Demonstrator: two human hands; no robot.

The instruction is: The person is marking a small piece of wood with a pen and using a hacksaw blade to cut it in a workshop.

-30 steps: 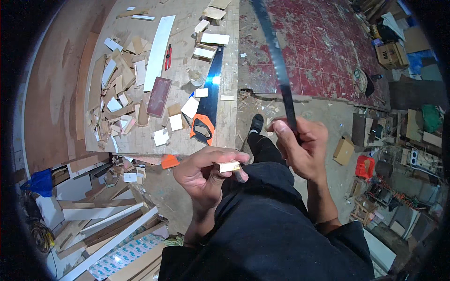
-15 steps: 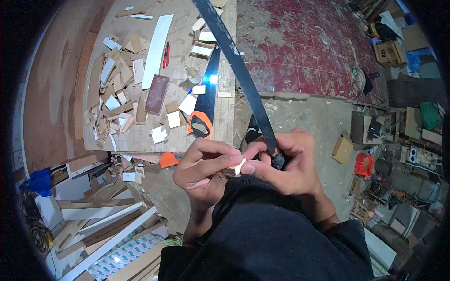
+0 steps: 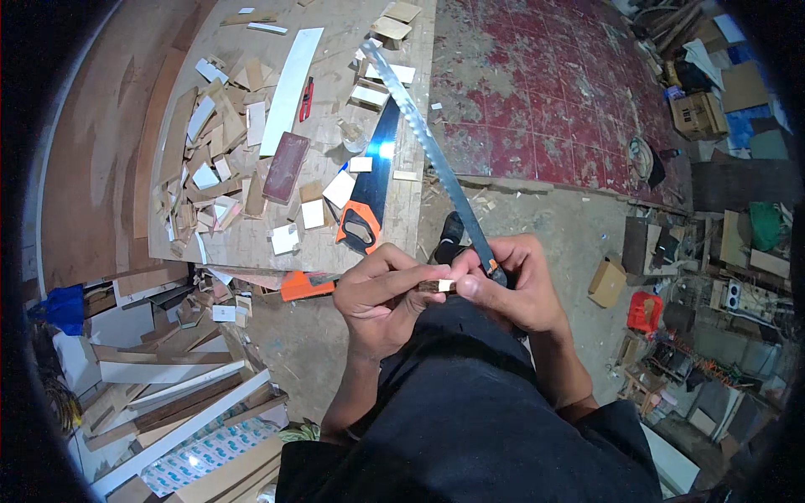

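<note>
My left hand [image 3: 381, 298] pinches a small piece of wood [image 3: 444, 286], with its pale end showing between the fingertips. The thumb and forefinger of my right hand [image 3: 520, 289] meet the same piece from the other side. Tucked in my right hand is one end of a long narrow metal blade [image 3: 438, 157]; it slants up and left over the bench edge. Its edge looks wavy, and an orange patch shows near the grip. Fingers hide much of the wood and of the blade's held end.
On the workbench [image 3: 243, 239] lie an orange-handled handsaw [image 3: 360, 226], a brown block [image 3: 286, 168], a red utility knife [image 3: 307, 100], a white strip [image 3: 291, 92] and a heap of offcuts [image 3: 222, 126]. An orange tool handle [image 3: 302, 287] juts below its edge. Boards [image 3: 180, 427] fill the lower left.
The blade has turned and tipped further left, so its wavy edge and far tip now show. Both hands have shifted slightly, still together at the small wood piece.
</note>
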